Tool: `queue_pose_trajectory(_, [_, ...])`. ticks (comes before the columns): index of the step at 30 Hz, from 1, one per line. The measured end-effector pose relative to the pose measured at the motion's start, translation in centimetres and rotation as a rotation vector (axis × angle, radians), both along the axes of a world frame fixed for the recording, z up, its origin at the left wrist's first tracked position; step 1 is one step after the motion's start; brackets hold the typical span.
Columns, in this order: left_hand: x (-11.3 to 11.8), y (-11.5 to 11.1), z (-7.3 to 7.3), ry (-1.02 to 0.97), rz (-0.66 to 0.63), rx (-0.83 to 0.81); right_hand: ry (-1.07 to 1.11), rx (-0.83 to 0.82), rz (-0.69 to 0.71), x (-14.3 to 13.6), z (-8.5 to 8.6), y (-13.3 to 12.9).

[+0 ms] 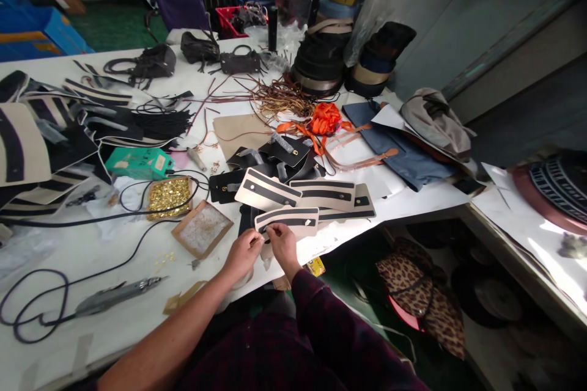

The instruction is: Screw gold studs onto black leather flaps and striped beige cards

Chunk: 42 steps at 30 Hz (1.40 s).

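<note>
Now, here's the striped panel [293, 220], near the tabletop's [123, 324] front edge, long axis running left to right, right end tipped slightly higher. The right hand [282, 245] pinches its left end, dark sleeve [316, 299] angling in from lower right. The left hand [243, 255] meets it there, forearm [183, 317] slanting up, fingertips narrow; whether they grip anything, I can't tell.

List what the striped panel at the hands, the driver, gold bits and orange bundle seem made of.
Striped panel: probably leather or faux leather, matte, since it looks thin, flat and smooth.
Driver: metal or hard plastic, grey; a slight sheen leaves it open.
Gold bits: likely metal or metal-coated, glossy, from their bright glints.
Orange bundle: perhaps ribbon or thin fabric, finish unclear, going by its soft folds.
</note>
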<state>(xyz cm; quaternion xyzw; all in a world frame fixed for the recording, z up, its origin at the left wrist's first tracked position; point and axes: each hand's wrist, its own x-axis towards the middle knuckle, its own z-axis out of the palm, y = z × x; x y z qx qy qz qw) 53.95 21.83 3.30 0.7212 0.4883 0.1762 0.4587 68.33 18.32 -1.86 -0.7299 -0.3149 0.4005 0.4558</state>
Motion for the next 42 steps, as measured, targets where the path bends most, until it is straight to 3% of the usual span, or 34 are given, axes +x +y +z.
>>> queue_pose_trajectory(6, [0.1, 0.4, 0.1, 0.002, 0.008, -0.022, 0.035, -0.068, -0.086, 0.0, -0.3, 0.7])
queue_pose_trajectory(11, [-0.5, 0.3, 0.2, -0.009, 0.046, -0.022, 0.111, -0.050, -0.046, 1.2, 0.2, 0.2])
queue_pose_trajectory(15, [-1.8, -0.3, 0.5, -0.001, 0.065, -0.051, 0.116, -0.016, 0.002, 1.9, 2.7, -1.6])
queue_pose_trajectory(20, [-2.9, -1.4, 1.2, 0.006, 0.057, -0.124, 0.140, 0.063, 0.211, 0.8, 6.4, -3.8])
queue_pose_trajectory(27, [-3.2, -2.6, 2.4, 0.102, -0.039, -0.091, -0.141, 0.027, 0.394, 0.3, 8.1, -4.6])
queue_pose_trajectory(31, [-3.0, -3.2, 3.6, 0.145, -0.144, 0.022, -0.352, 0.073, 0.552, 1.2, 9.7, -4.7])
queue_pose_trajectory(36, [-2.4, -3.8, 5.3, 0.258, -0.185, 0.169, -0.649, 0.142, 0.714, 2.4, 11.8, -3.9])
queue_pose_trajectory(42, [-2.0, -3.1, 7.0, 0.383, -0.208, 0.392, -0.708, 0.200, 0.715, 1.9, 11.9, -2.3])
